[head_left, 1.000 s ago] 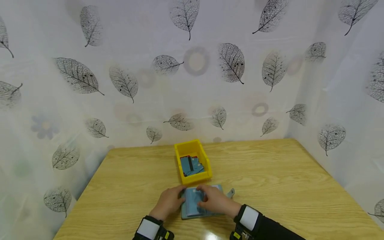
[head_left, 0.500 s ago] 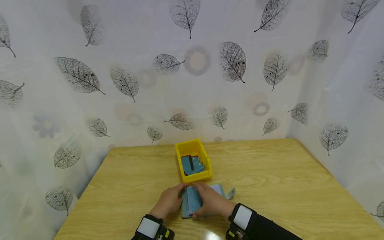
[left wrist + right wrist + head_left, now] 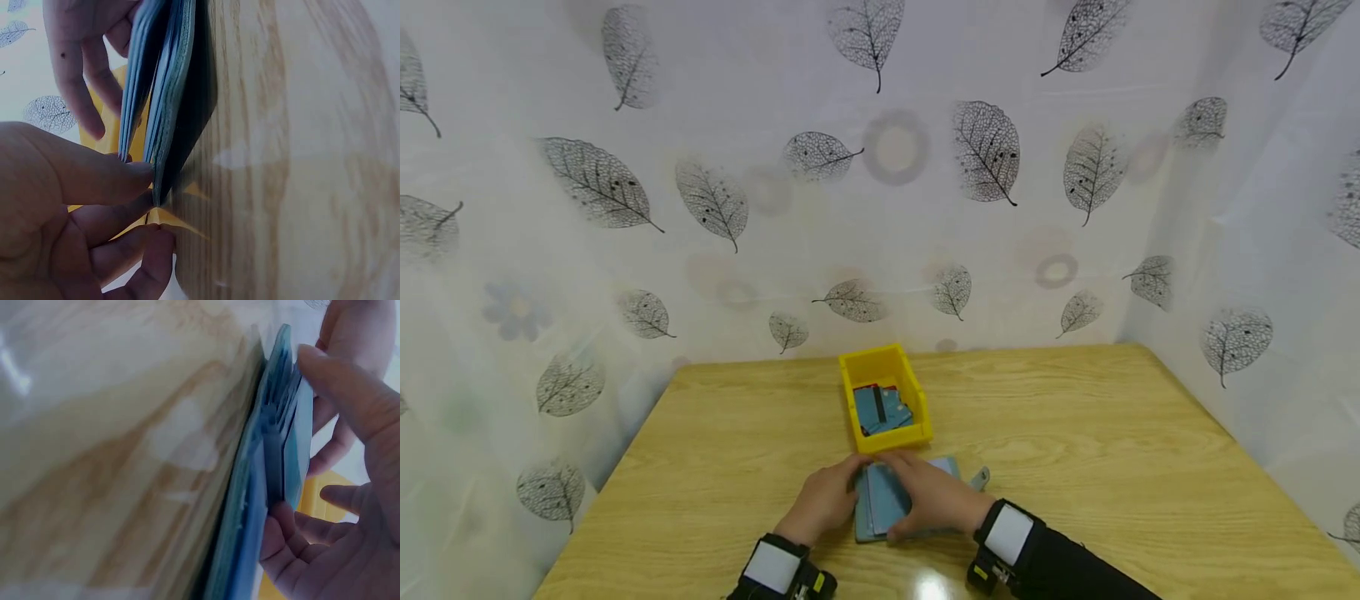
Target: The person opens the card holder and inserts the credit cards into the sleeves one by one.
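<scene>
A blue card holder [image 3: 887, 504] lies opened on the table, its stack of sleeve pages [image 3: 299, 444] standing partly lifted from the cover. My left hand [image 3: 823, 500] pinches the holder's left edge, the thumb pressed on the cover side in the left wrist view. Across the pages, my right hand [image 3: 940, 497] grips the stack, thumb at the near edge and fingers at the far edge. A grey snap strap [image 3: 980, 478] sticks out at the holder's right. The palm side of the right hand shows in the right wrist view.
Just behind the holder stands a yellow bin [image 3: 895, 439] with several blue cards [image 3: 883, 410] inside, one bearing a black stripe. The wooden table [image 3: 1075, 450] reaches back to a white leaf-print curtain [image 3: 760, 275].
My right hand has shifted slightly left and spread from fingertips on the page to a grip across the page stack's near and far edges. The left hand stays at the left edge.
</scene>
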Action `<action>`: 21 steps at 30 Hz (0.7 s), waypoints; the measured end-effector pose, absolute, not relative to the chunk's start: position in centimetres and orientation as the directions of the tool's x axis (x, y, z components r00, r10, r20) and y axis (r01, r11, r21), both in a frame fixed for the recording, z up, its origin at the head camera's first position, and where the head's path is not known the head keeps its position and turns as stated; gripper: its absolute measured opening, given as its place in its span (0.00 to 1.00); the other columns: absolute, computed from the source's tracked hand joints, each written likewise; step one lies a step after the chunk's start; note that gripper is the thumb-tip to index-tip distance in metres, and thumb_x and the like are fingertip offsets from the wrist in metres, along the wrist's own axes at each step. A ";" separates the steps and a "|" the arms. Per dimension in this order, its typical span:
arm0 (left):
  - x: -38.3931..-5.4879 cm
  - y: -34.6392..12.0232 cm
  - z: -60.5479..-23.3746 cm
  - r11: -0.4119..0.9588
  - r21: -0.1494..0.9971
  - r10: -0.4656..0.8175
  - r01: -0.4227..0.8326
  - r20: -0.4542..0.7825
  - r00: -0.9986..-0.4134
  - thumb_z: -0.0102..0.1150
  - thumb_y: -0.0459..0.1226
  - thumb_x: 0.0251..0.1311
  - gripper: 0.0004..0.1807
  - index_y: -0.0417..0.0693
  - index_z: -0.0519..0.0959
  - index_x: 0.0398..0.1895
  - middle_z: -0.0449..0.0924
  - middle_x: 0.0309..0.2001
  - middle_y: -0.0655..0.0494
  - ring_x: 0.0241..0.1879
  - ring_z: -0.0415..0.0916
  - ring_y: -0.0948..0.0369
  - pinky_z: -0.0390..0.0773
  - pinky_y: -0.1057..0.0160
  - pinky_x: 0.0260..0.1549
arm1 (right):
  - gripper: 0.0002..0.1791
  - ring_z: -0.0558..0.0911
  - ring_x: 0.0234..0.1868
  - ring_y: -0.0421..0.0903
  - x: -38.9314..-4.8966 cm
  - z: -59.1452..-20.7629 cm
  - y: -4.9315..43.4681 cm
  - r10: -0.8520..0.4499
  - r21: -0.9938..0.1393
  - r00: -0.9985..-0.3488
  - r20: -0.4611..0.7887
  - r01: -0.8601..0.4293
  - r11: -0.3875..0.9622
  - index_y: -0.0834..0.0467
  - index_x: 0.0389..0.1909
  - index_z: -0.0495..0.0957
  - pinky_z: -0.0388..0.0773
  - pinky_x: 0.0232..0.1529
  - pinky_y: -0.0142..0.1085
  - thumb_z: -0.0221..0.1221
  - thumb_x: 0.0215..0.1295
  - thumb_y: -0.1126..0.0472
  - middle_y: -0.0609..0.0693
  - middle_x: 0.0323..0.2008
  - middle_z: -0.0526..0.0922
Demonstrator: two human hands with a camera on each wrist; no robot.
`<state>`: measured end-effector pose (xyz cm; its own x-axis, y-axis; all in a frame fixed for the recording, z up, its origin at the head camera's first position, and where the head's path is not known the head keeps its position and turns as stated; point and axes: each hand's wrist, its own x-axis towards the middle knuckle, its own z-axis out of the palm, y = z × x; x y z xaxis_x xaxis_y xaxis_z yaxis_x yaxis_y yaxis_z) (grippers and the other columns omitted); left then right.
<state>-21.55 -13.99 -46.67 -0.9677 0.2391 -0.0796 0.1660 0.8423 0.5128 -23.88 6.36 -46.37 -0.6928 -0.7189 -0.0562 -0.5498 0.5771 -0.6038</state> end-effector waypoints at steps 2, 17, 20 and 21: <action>-21.6 -14.0 -46.7 0.841 0.513 0.242 0.169 -0.078 -0.967 0.60 0.27 0.58 0.24 0.46 0.74 0.60 0.79 0.54 0.45 0.53 0.76 0.46 0.74 0.44 0.51 | 0.57 0.68 0.66 0.53 -23.9 -46.2 6.4 -0.726 -0.593 -0.684 -0.070 -0.557 0.582 0.56 0.74 0.55 0.70 0.61 0.45 0.75 0.46 0.45 0.56 0.69 0.62; -21.3 -14.2 -46.6 0.836 0.502 0.266 0.220 -0.022 -0.964 0.59 0.27 0.58 0.22 0.44 0.74 0.57 0.80 0.53 0.45 0.51 0.78 0.46 0.75 0.46 0.48 | 0.59 0.67 0.67 0.50 -24.1 -46.4 6.3 -0.759 -0.528 -0.646 -0.081 -0.618 0.583 0.53 0.75 0.53 0.68 0.62 0.42 0.74 0.45 0.42 0.53 0.71 0.60; -21.3 -14.4 -46.7 0.831 0.508 0.274 0.228 -0.016 -0.962 0.60 0.27 0.58 0.23 0.45 0.73 0.58 0.79 0.54 0.45 0.52 0.77 0.46 0.75 0.46 0.49 | 0.58 0.66 0.67 0.49 -24.1 -46.5 6.3 -0.755 -0.533 -0.650 -0.085 -0.611 0.586 0.53 0.75 0.53 0.67 0.63 0.42 0.75 0.46 0.44 0.53 0.72 0.60; -21.3 -14.4 -46.7 0.827 0.514 0.275 0.229 -0.014 -0.961 0.60 0.27 0.58 0.23 0.46 0.73 0.57 0.79 0.54 0.45 0.52 0.77 0.46 0.75 0.45 0.49 | 0.58 0.66 0.67 0.49 -24.1 -46.6 6.4 -0.754 -0.549 -0.651 -0.084 -0.602 0.581 0.53 0.75 0.52 0.67 0.64 0.43 0.75 0.46 0.44 0.52 0.72 0.60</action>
<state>-21.33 -14.42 -46.71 -0.9614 0.2747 -0.0144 0.2286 0.8269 0.5138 -24.12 6.38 -46.57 -0.6511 -0.7543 -0.0843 -0.6016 0.5806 -0.5486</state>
